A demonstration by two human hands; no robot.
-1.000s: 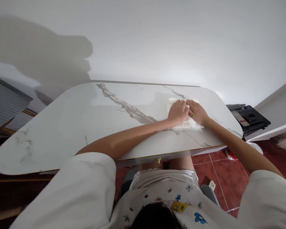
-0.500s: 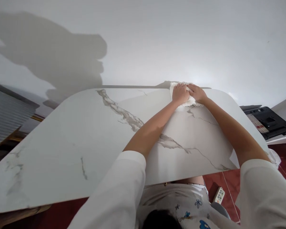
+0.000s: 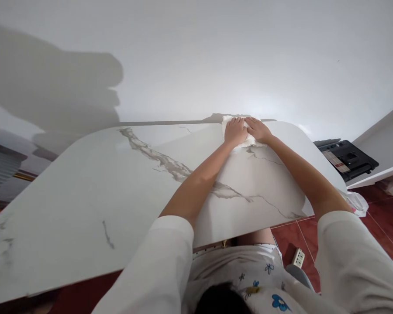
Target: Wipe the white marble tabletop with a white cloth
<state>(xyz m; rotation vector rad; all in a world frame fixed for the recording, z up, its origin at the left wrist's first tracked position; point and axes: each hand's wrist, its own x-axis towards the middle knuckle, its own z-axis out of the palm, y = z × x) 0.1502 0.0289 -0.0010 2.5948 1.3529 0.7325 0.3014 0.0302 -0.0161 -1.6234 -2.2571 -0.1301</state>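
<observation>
Head view: we see the left hand and right hand, fingers together, side by side flat on the crumpled white cloth at the far edge of the white marble worktop.

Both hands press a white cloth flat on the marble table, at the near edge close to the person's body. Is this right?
Not quite. In the head view the left hand and the right hand do press the white cloth on the marble table, but at the far edge, against the wall, with both arms stretched out.
</observation>
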